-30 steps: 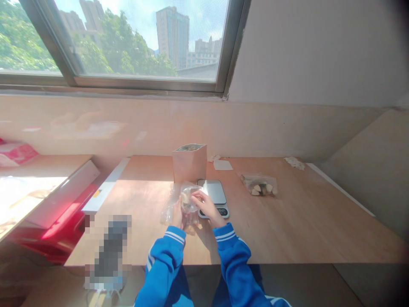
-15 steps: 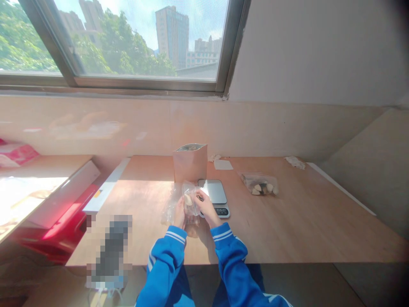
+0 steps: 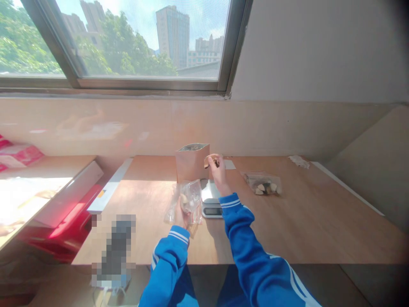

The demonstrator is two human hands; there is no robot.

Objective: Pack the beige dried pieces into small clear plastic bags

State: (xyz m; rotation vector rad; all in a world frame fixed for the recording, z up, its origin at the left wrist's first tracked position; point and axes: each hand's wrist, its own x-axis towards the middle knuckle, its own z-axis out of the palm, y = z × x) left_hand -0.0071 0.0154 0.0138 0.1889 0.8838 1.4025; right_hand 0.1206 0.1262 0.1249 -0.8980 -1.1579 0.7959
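My left hand (image 3: 180, 216) grips a clear plastic bag (image 3: 193, 194) low over the table, and a pale piece (image 3: 184, 201) shows at its fingers. My right hand (image 3: 217, 167) is raised above the scale, closed on tan and dark brown pieces (image 3: 211, 162) that look like dried mushroom. It is beside the top right edge of an upright kraft paper pouch (image 3: 191, 165). The pouch's mouth gapes, with brownish contents just visible. Below my right hand sits a kitchen scale (image 3: 210, 194), partly covered by my right wrist and sleeve.
To the right lies a clear zip bag (image 3: 266, 185) of pale and dark pieces. A white paper (image 3: 230, 164) lies behind the scale, and crumpled tissue (image 3: 299, 161) at the back right. A blurred-out dark object (image 3: 118, 247) is at the table's front left.
My right hand has left the plastic bag and moved up and right to beside the pouch, carrying the brown pieces. My left hand stays at the bag.
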